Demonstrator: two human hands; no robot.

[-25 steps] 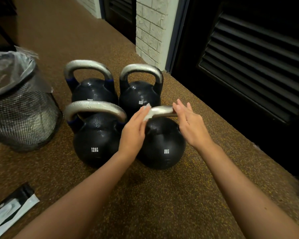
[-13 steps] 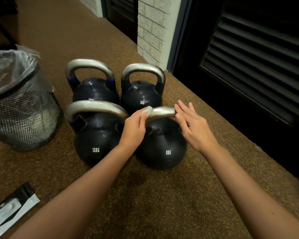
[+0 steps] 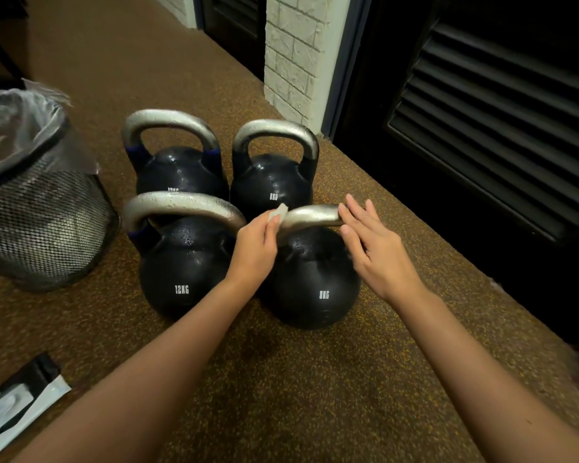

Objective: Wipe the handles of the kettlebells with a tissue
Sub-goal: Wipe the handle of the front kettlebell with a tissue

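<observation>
Several black kettlebells with silver handles stand in a square on the speckled floor. The near right one, marked 8KG (image 3: 315, 282), has its handle (image 3: 311, 215) between my hands. My left hand (image 3: 254, 248) pinches a small white tissue (image 3: 278, 213) against the left end of that handle. My right hand (image 3: 371, 245) is at the handle's right end with its fingers straight. The 12KG kettlebell (image 3: 181, 265) stands beside it on the left, and two more (image 3: 181, 172) (image 3: 271, 182) stand behind.
A black mesh waste bin (image 3: 44, 225) with a clear plastic liner stands at the left. A black and white packet (image 3: 17, 399) lies on the floor at the lower left. A white brick pillar (image 3: 298, 55) and dark louvred doors (image 3: 492, 105) line the right side.
My left hand with the tissue has stayed at the left end of the handle, dropping slightly. My right hand has kept its place at the right end with its fingers spread a little.
</observation>
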